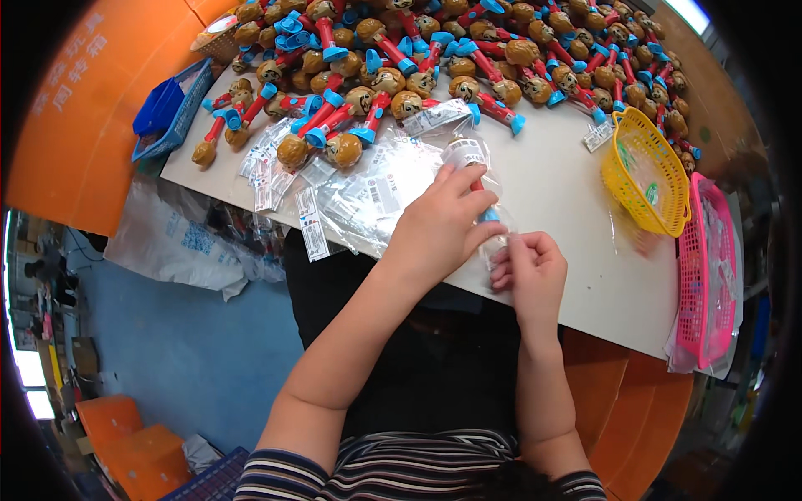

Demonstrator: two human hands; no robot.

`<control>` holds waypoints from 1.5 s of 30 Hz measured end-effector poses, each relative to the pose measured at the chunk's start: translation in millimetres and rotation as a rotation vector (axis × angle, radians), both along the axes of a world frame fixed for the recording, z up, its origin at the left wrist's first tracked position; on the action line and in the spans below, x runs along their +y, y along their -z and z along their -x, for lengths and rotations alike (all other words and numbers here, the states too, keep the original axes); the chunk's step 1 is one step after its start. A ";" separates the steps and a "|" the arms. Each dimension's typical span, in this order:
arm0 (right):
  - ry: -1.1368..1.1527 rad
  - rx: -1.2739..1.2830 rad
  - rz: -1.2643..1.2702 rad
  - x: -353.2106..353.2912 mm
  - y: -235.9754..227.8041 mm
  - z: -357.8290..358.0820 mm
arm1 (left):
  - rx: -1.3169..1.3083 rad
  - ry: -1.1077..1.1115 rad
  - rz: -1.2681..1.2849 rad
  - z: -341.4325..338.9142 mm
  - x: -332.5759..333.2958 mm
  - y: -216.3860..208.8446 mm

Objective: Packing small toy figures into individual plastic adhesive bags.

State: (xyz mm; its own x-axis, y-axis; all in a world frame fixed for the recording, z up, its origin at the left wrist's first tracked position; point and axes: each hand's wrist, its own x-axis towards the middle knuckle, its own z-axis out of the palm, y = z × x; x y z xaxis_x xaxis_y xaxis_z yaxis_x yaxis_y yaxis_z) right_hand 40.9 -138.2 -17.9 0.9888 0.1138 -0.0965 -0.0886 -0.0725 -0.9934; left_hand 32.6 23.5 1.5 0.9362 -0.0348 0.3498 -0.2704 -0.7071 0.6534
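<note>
My left hand (447, 221) is closed round a clear bag with a red-and-blue toy (489, 215) inside; most of the toy is hidden under the fingers. A printed label shows at the bag's far end. My right hand (535, 271) pinches the near end of the same clear bag (494, 252), close to the table's front edge. Left of my hands, several flat clear bags (368, 196) with printed white strips lie overlapping on the white table (576, 225).
A large heap of toys (388, 81) with brown round heads, red bodies and blue ends covers the table's far side. Right are a yellow basket (614, 171) and a pink basket (687, 275); a blue basket (180, 125) stands left. An orange panel (79, 108) rises beyond it.
</note>
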 end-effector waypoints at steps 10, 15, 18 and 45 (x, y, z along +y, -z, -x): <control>0.003 -0.055 0.322 -18.8 -13.1 17.0 | -0.145 0.003 0.021 2.2 -19.4 18.8; 0.087 -0.502 0.598 -18.7 -15.8 -0.2 | -0.275 -0.136 -0.013 5.5 -30.6 10.6; -0.066 -0.663 0.648 -17.0 -9.5 -17.5 | -0.232 -0.218 -0.014 7.8 -32.1 17.6; -0.201 -0.579 0.369 -8.8 -2.2 -14.4 | -0.315 -0.131 -0.079 42.5 -24.1 1.5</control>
State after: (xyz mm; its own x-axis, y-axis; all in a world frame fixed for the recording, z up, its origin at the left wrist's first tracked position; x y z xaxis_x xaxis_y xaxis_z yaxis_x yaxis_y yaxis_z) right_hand 55.3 -147.0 -15.7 0.8562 0.3605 0.3702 0.4960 -0.3727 -0.7842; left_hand -9.9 -0.5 0.0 0.7808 0.0400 0.6235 -0.3540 -0.7939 0.4943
